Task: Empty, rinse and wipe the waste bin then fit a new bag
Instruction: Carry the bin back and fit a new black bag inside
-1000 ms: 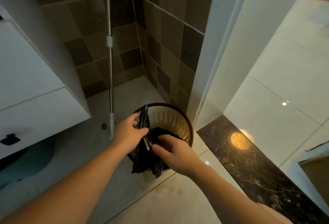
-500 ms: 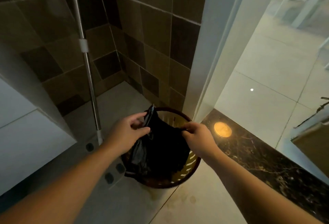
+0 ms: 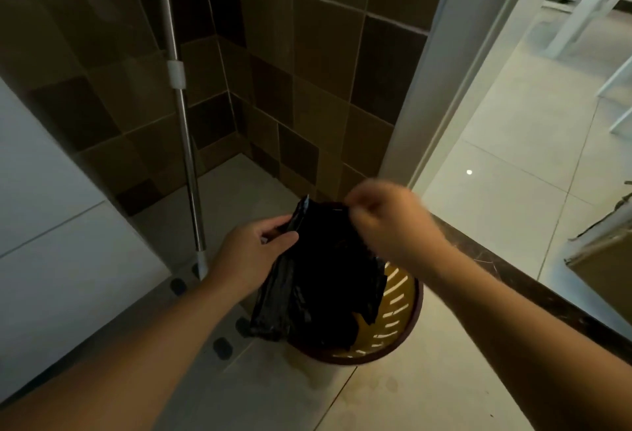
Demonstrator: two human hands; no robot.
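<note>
Pulled wider since the earlier frame, the black bag [image 3: 321, 280] was pinched above the waste bin [image 3: 400, 324] by the left hand [image 3: 253, 252] and right hand [image 3: 386, 222], still to be fitted over the rim.

I'm looking into a home bathroom, seen from just inside its doorway. Brown and tan wall tiles [image 3: 307, 64] in a patchwork of shades cover the far corner, and a metal mop handle [image 3: 181, 122] leans there. A white cabinet [image 3: 51, 225] stands at the left. At the right a white door frame [image 3: 441, 88] and a dark marble threshold [image 3: 533, 280] lead onto glossy pale floor tiles [image 3: 513, 157] of another room, where white furniture legs [image 3: 581, 3] show.
</note>
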